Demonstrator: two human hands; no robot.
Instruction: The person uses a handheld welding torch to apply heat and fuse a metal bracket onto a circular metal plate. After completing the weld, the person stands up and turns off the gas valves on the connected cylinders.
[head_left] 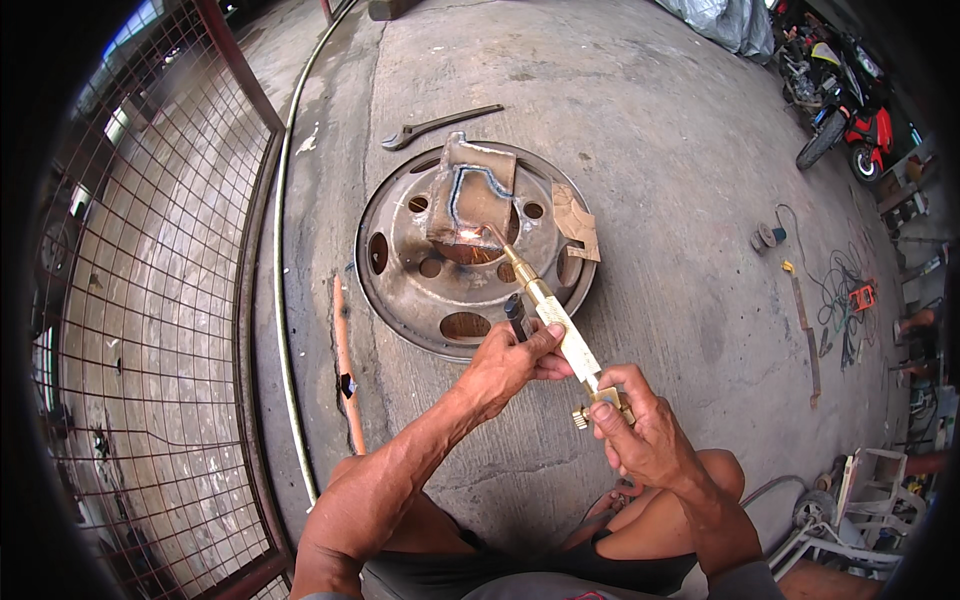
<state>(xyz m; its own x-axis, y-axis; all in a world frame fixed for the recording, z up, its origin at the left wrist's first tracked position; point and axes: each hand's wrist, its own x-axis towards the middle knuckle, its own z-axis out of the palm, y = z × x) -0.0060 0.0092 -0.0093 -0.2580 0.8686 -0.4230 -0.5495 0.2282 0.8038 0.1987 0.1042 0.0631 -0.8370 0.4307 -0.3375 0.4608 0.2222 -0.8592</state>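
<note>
A brass cutting torch [565, 330] points forward, its tip at the lower edge of a steel plate [478, 200], where a bright glow and orange sparks show. A pale, bluish cut-like line winds over the plate, which lies on a rusty steel wheel rim [392, 300] on the concrete. My left hand [515, 365] is closed on the torch's middle, beside its black lever. My right hand [640, 425] grips the rear of the torch by its brass valve knobs. A cardboard cutout [575, 220] lies on the rim right of the plate.
An adjustable wrench [440, 123] lies beyond the rim. A copper-coloured pipe [345, 355], white hose [284, 300] and mesh gate [160, 300] are at left. Cables [840, 300] and a grinder-like tool [768, 240] lie right. Motorcycles [840, 110] and a metal frame [850, 520] stand farther right.
</note>
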